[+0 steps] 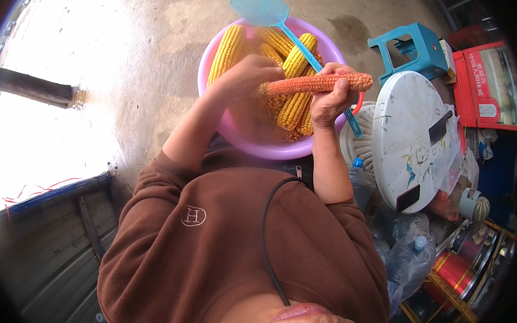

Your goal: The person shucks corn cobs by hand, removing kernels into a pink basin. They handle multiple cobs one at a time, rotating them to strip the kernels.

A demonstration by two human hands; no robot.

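Observation:
A mostly stripped reddish corn cob (307, 83) is held level over a pink plastic basin (268, 149). My right hand (333, 99) grips it toward its right end, thumb along the front. My left hand (255, 74) has its fingers curled over the left end, where a few yellow kernels show. Below the hands, the basin holds several yellow ears of corn (227, 48) and loose kernels (274, 104). Across the basin lies a blue plastic fly swatter (262, 6), its handle passing behind my right hand and out over the rim.
To the right stands a round white table (402, 139) with worn paint, bearing a dark phone (408, 197) and a dark flat object (440, 127). Beyond it are a blue plastic stool (425, 49) and a red box (474, 86). Plastic bottles (408, 255) crowd the lower right.

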